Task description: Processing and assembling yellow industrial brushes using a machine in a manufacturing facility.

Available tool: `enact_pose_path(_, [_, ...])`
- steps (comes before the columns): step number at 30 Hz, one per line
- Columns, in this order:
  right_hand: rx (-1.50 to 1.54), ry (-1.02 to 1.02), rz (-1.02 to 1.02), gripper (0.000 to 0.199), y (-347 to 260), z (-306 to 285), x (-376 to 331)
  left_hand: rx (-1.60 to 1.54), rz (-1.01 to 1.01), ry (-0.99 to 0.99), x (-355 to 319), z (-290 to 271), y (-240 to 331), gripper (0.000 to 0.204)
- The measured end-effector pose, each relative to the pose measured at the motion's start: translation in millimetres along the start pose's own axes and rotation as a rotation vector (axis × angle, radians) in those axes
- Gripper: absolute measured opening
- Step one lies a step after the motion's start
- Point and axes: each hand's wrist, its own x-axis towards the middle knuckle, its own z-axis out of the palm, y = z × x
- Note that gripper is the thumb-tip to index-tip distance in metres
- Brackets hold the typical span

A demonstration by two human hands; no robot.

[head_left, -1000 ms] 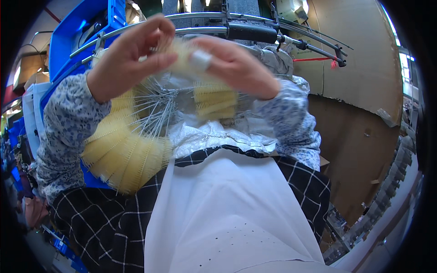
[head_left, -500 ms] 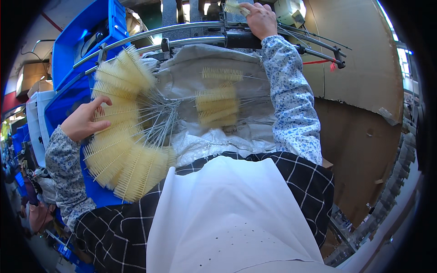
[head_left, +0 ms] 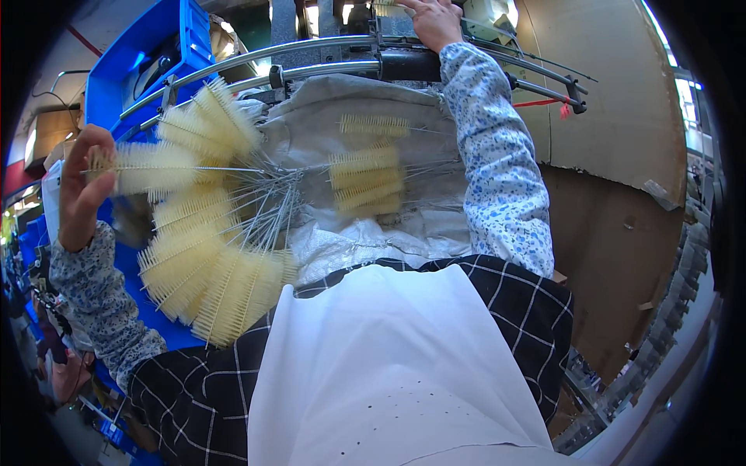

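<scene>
My left hand [head_left: 84, 190] is at the far left, its thumb and fingers closed on the bristle tip of a yellow bottle brush [head_left: 155, 168]. That brush sticks out from a fan of similar brushes [head_left: 210, 283], whose twisted wire stems [head_left: 268, 206] gather toward the middle. At the top edge, my right hand [head_left: 435, 22] is closed at the bristles of another brush [head_left: 386, 9], mostly cut off by the picture's edge. Several more brushes [head_left: 365, 179] lie between the two arms on a pale plastic sheet [head_left: 311, 124].
Curved metal rails [head_left: 326, 70] cross in front of me below dark machine parts [head_left: 291, 23]. A blue crate [head_left: 116, 93] stands at the far left. Large cardboard sheets [head_left: 606, 101] stand on the right. A red ribbon [head_left: 544, 102] hangs from the rail's right end.
My left hand has moved left from over the fan and taken hold of one brush, drawing it outward. My right hand has shifted slightly up and left with its brush.
</scene>
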Motion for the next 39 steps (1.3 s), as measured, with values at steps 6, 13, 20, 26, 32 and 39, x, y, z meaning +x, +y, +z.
enact_pose_path(6, [-0.093, 0.124, -0.056, 0.032, 10.1, -3.3, -17.2, 0.175, 0.064, -0.058, 2.2, -6.3, 5.9, 0.039])
enact_pose_path(13, [-0.028, 0.148, 0.283, 0.033, 42.6, -4.7, -42.8, 0.183, 0.106, -0.070, 4.9, -5.7, 13.2, 0.036])
enact_pose_path(20, [0.126, 0.160, 0.253, 0.033, 36.5, 21.6, -32.4, 0.216, 0.162, -0.015, 8.0, -3.0, 19.3, 0.038])
enact_pose_path(26, [0.074, 0.159, 0.274, 0.030, -10.0, 22.7, -22.8, 0.222, 0.196, -0.044, 5.5, -10.0, 18.4, 0.038])
enact_pose_path(32, [0.217, 0.092, 0.304, 0.028, -76.0, 0.8, -7.9, 0.223, 0.191, -0.046, 14.6, 3.7, 35.6, 0.036])
enact_pose_path(39, [0.181, 0.134, 0.260, 0.018, -55.4, -4.4, -14.5, 0.178, 0.163, -0.068, 18.6, 7.5, 39.0, 0.035])
